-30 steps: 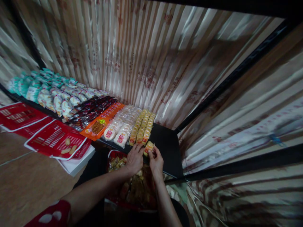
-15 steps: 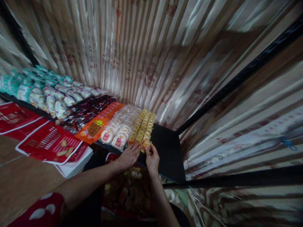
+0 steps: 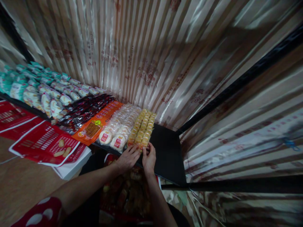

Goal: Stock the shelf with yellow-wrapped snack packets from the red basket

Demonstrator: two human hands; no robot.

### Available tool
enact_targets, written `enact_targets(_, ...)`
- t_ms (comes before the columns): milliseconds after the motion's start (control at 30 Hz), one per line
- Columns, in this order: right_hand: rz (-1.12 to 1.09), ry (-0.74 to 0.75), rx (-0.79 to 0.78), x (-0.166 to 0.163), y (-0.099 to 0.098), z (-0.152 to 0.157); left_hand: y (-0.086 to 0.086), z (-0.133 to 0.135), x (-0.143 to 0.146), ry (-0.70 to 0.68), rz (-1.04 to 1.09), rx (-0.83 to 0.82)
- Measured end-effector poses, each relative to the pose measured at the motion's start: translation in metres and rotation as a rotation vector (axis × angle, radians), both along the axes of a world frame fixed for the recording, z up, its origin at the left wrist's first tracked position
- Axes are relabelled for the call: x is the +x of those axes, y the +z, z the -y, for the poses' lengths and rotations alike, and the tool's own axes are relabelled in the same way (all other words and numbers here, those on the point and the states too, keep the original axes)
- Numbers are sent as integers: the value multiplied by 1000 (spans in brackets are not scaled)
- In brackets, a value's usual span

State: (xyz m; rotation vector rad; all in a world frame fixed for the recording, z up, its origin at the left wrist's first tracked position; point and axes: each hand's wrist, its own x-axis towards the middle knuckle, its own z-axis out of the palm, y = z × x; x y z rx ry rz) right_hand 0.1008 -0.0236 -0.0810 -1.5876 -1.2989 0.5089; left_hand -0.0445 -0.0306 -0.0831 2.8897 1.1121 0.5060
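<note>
Two rows of small yellow snack packets (image 3: 143, 126) lie on a black shelf (image 3: 168, 151), beside rows of round white packets with red labels (image 3: 118, 132). My right hand (image 3: 149, 157) pinches the nearest yellow packet at the front end of the rows. Close beside it, my left hand (image 3: 129, 157) rests at the shelf's front edge with its fingers against the front of the yellow rows. Below my hands a red bag of more yellow packets (image 3: 127, 192) sits in shadow.
Further left on the shelf lie orange packets (image 3: 94, 126), dark red packets (image 3: 87, 108) and green-and-white packets (image 3: 35, 88). Red printed boxes (image 3: 44, 145) stand on a brown surface at the left. Striped shiny curtains surround the shelf; black frame bars run at the right.
My right hand has carried a yellow packet forward onto the front end of the rows, and my left hand has moved up beside it. The camera has shifted slightly.
</note>
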Motion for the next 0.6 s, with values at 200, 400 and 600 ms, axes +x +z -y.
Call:
enact_targets(200, 85, -6, 9, 1, -3, 2, 6, 4, -1, 9, -13, -64)
enact_targets(400, 78, -1, -13, -5, -1, 7, 7, 8, -3, -6, -5, -47)
enact_targets(600, 24, -80, 36, -8, 12, 25, 15, 35, -7, -15, -18, -104)
